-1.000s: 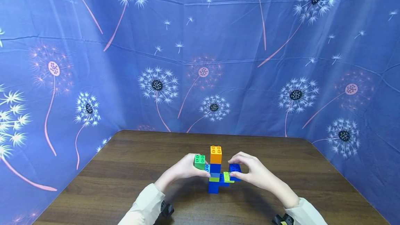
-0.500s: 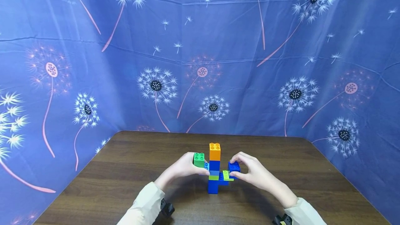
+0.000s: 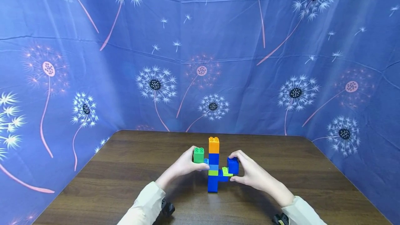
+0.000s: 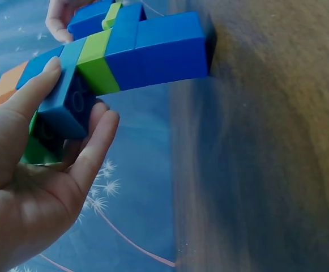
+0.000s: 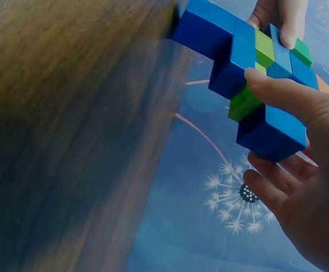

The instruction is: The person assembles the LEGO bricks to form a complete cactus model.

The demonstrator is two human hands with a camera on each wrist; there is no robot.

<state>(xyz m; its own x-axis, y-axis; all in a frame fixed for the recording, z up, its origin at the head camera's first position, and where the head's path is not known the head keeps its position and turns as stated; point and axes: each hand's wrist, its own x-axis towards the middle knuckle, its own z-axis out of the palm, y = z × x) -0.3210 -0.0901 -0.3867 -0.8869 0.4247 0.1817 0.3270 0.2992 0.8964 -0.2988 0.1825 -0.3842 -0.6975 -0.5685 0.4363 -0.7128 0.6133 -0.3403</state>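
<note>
A toy-brick model stands upright between my hands in the head view. Its column has an orange brick (image 3: 214, 146) on top, with blue, light blue, lime and blue bricks below. My left hand (image 3: 187, 163) grips the left arm, where a green brick (image 3: 198, 155) sits on a light blue brick (image 4: 62, 107); the thumb presses the light blue brick's side. My right hand (image 3: 250, 171) curls round the blue end brick (image 3: 232, 165) of the right arm, beside a lime piece (image 3: 227, 172). Its thumb tip lies by the lime piece in the right wrist view. Whether the base touches the table cannot be told.
The brown wooden table (image 3: 125, 169) extends all round the model. Behind and at both sides hangs a blue dandelion-print cloth (image 3: 250, 96). A dark wrist camera (image 3: 167, 208) is worn at the left sleeve, another (image 3: 280, 219) at the right.
The model's top and arms have risen a little in the head view, and more of the bricks' front faces shows. Both hands moved up slightly; the right thumb now sits lower against the blue end brick.
</note>
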